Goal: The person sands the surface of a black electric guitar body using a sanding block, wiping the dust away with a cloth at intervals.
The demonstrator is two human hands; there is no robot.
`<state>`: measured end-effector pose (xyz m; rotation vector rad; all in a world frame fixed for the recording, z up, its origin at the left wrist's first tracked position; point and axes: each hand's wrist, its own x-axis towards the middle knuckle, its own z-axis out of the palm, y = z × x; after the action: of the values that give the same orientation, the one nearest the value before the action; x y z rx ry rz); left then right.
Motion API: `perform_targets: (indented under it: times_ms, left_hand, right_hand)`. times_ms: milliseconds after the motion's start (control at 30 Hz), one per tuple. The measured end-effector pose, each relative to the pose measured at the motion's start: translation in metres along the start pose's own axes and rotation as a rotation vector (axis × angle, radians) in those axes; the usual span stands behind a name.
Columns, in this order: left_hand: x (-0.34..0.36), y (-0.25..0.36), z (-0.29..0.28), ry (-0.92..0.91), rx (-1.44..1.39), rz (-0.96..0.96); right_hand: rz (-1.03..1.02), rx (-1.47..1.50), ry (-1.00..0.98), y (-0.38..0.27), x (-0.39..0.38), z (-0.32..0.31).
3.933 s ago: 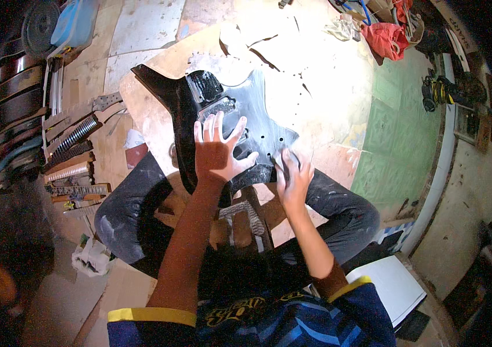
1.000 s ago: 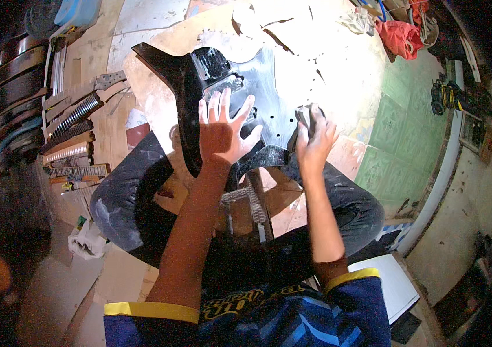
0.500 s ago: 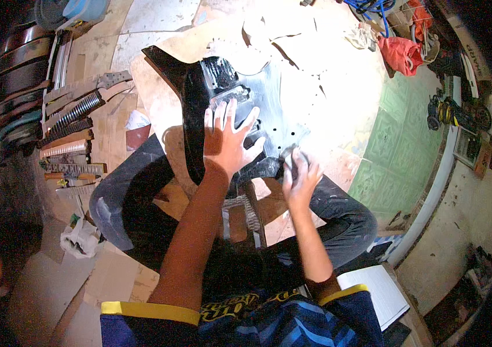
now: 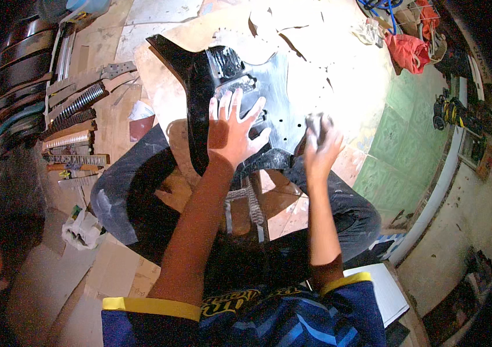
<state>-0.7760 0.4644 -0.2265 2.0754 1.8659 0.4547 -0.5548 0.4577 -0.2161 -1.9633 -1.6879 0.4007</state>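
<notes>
A black electric guitar body point(image 4: 197, 124) lies across my lap, glossy at its left edge and dull grey with dust over much of its top. Recessed cavities and small holes show in it. My left hand point(image 4: 233, 130) rests flat on the body, fingers spread, just below the cavities. At the body's right edge, my right hand point(image 4: 324, 147) is closed around a small dark sanding block point(image 4: 316, 120), mostly hidden by the fingers.
Several guitar necks point(image 4: 78, 105) lie on cardboard to the left. Beyond them stand stacked dark curved pieces point(image 4: 19, 63). A red cloth or bag point(image 4: 406, 53) and blue cable point(image 4: 393, 20) are at the far right. White paper point(image 4: 376, 292) lies near my right elbow.
My right hand has moved up and to the right with the sanding block, along the body's edge. My left hand stays flat on the guitar body, and the view has shifted slightly.
</notes>
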Motion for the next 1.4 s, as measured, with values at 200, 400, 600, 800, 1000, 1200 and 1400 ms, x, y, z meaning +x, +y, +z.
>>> perform_targets:
  times_ms: [200, 400, 600, 800, 1000, 1200, 1400]
  left_hand:
    - [0.003, 0.002, -0.003, -0.009, -0.012, -0.009]
    - [0.002, -0.001, -0.001, 0.016, -0.014, 0.008]
    - [0.003, 0.004, 0.0, 0.012, 0.014, 0.006]
    - [0.003, 0.001, -0.004, -0.005, -0.012, -0.006]
    - [0.003, 0.001, -0.005, -0.023, 0.028, -0.012]
    - [0.006, 0.003, -0.007, -0.076, 0.049, -0.01]
    - [0.004, 0.002, -0.005, 0.006, -0.002, 0.0]
  right_hand:
    - [-0.105, -0.155, -0.053, 0.013, -0.048, 0.0]
    - [0.03, -0.061, -0.02, 0.003, -0.031, 0.004]
    - [-0.026, -0.164, -0.013, 0.009, 0.014, 0.0]
    - [-0.055, -0.081, 0.028, 0.018, -0.025, 0.001]
    - [-0.086, -0.131, -0.008, 0.009, 0.002, -0.002]
    - [-0.047, -0.04, -0.108, -0.014, 0.025, 0.003]
    - [-0.205, -0.161, -0.26, -0.003, 0.018, 0.002]
